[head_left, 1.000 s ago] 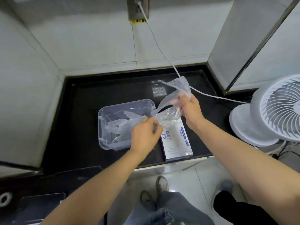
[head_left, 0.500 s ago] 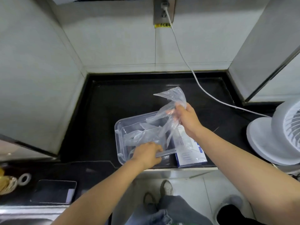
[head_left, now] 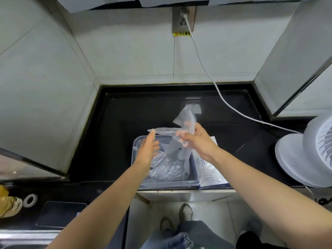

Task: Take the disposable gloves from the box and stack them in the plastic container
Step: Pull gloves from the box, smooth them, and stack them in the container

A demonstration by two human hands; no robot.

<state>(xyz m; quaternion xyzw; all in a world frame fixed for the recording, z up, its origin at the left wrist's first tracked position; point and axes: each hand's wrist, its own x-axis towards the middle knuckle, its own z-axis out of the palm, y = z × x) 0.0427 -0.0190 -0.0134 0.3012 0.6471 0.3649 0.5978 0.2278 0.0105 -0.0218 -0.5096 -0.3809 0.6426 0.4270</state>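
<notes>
Your right hand (head_left: 199, 143) pinches one clear glove (head_left: 185, 123) about mid-length, fingers curled round the bunched film, above the plastic container (head_left: 133, 153); a middle grip probably because the film is limp and both ends flop anyway. Your left hand (head_left: 147, 150) is released; fingers straight, palm towards the glove, fingertips at the tip of the flap sticking out left; contact I cannot confirm. My read: it's there to catch that flap and spread the glove flat before it goes down.

Glove's long axis runs roughly up-down in view; one end stands up past your right hand towards the wall, the other hangs down into the container over the pile of gloves (head_left: 165, 169) already in it; the side flap points left, near level. Cuff end vs finger end: cannot tell, film too clear and crumpled.

Container sits at the near edge of the black table (head_left: 116, 141); box (head_left: 212, 177) just beside its right wall, partly hidden by your right forearm; close pairing keeps the transfer short.

Judgement: stacking step in hand, this glove not yet laid; flatten it with both hands or the stack goes lumpy. Fan (head_left: 305, 155) stands near on the right; if it's running, light film may drift; cannot tell whether it is.
</notes>
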